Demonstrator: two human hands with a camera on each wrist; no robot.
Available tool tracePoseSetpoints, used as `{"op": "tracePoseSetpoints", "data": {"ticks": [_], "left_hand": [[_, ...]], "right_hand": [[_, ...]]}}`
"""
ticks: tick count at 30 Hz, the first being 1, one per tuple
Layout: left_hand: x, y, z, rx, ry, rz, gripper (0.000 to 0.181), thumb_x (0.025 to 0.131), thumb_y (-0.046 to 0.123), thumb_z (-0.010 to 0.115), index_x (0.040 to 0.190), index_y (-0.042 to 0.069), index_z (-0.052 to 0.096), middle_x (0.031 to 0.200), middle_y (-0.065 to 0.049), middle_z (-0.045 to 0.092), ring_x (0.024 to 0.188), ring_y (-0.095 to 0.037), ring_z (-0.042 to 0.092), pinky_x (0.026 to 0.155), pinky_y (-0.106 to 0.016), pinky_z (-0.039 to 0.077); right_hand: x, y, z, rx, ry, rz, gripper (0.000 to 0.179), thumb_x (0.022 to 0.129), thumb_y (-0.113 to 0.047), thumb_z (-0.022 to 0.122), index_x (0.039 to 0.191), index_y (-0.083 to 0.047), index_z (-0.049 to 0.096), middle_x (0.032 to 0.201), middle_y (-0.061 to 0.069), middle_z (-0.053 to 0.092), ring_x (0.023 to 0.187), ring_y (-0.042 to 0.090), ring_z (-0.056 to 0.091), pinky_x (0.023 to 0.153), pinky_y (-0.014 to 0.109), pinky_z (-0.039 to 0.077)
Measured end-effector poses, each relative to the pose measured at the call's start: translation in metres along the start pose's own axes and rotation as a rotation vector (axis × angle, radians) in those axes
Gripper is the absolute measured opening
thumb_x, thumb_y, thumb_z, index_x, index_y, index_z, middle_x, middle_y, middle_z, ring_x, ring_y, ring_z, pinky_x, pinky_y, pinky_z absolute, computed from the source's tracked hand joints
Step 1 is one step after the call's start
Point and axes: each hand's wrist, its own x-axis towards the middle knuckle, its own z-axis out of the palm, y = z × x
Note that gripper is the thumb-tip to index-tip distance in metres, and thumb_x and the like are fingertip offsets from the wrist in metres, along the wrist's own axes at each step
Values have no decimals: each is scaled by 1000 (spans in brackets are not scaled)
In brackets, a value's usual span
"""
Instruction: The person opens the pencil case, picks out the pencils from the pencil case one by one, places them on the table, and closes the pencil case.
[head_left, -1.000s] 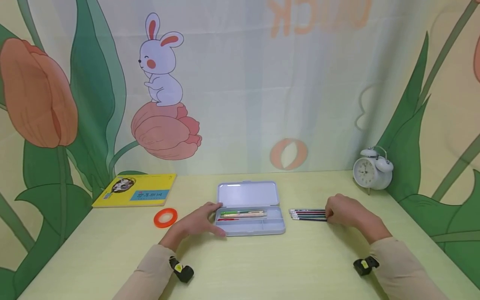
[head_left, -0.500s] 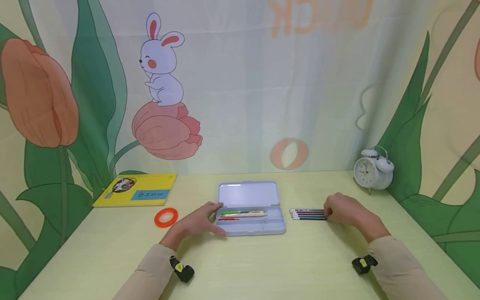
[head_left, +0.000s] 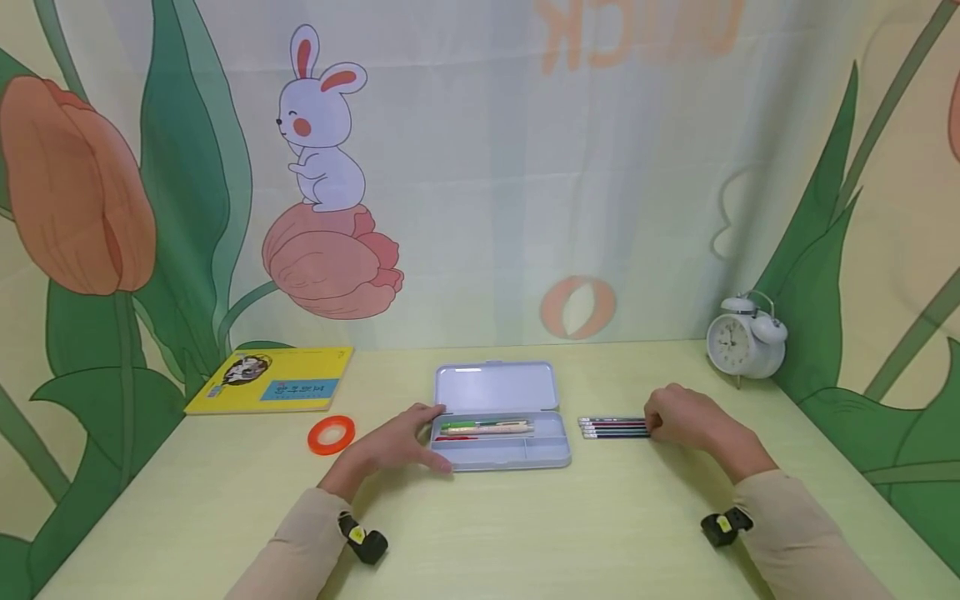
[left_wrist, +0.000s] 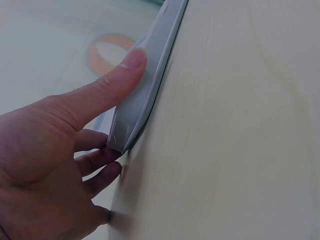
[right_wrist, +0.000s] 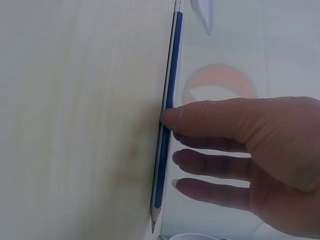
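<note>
A pale lavender pencil case lies with its lid up in the middle of the table. My left hand holds its left end; in the left wrist view the thumb lies along the front wall and the fingers are at the end. Inside the case are a green-and-white pen and a thin red item. To the right, several pencils lie side by side, eraser ends toward the case. My right hand pinches them near their other ends, its thumb against a blue-striped pencil.
An orange tape roll lies left of my left hand, with a yellow book behind it. A white alarm clock stands at the back right. A printed curtain hangs along the table's back edge.
My right hand has shifted slightly left along the pencils. The nearest pencil, slightly askew before, now lies parallel to the rest. The left hand and the case have stayed put.
</note>
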Motion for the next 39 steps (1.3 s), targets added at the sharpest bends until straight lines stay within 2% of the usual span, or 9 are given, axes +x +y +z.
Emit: {"op": "tracePoseSetpoints", "data": {"ticks": [6,9,13,16,19,22,25,33,39], "left_hand": [[-1,0,0,-4,0,3,106,68,42,91,156,17,38,153,-10,38,141,-33,33,113,-58,32],[-1,1,1,-4,0,3,106,68,42,91,156,17,38,153,-10,38,141,-33,33,113,-58,32],[0,1,0,-9,-3,4,106,68,43,91,156,17,38,152,-10,39,140,-33,33,112,-58,32],[0,1,0,-13,-8,8,105,68,43,91,156,17,38,151,-9,40,140,-32,34,113,-58,32],[0,1,0,-17,-10,8,105,69,42,91,156,17,38,151,-9,40,140,-32,33,113,-58,31],[-1,0,0,-22,-10,7,105,68,41,92,156,17,38,151,-10,39,141,-33,33,114,-58,30],[-1,-2,0,-25,-10,15,104,69,41,92,155,17,39,152,-10,38,141,-33,33,114,-58,30],[-2,0,0,-46,-4,14,102,68,39,93,153,17,42,154,-11,36,141,-33,32,113,-58,31],[-1,-1,-1,-34,8,23,99,67,39,93,151,17,44,157,-12,33,144,-35,29,114,-59,29]], "right_hand": [[3,-3,0,23,15,-5,15,83,-3,77,76,-15,71,73,-8,60,68,11,51,62,33,49],[7,-8,1,61,52,-46,12,83,-5,78,78,-15,72,73,-8,61,68,10,51,62,31,48],[16,-22,2,110,94,-99,8,84,-17,80,85,-12,75,74,-9,62,67,8,52,60,28,47],[24,-35,4,149,107,-117,25,86,-31,80,95,-8,76,82,-5,66,73,10,58,65,30,52],[31,-49,10,174,112,-142,46,84,-43,79,106,-3,75,98,3,69,89,20,64,79,39,56],[38,-64,14,171,113,-164,63,80,-54,79,116,-2,72,113,10,66,107,29,61,92,47,52],[43,-77,16,170,99,-163,76,75,-59,81,124,-2,68,125,13,61,118,33,56,100,50,47],[49,-89,15,166,7,-129,91,69,-53,88,136,1,58,147,32,41,137,48,38,110,58,36],[56,-92,14,199,-67,-67,101,68,-49,90,145,1,47,155,34,27,144,49,25,113,60,30]]}}
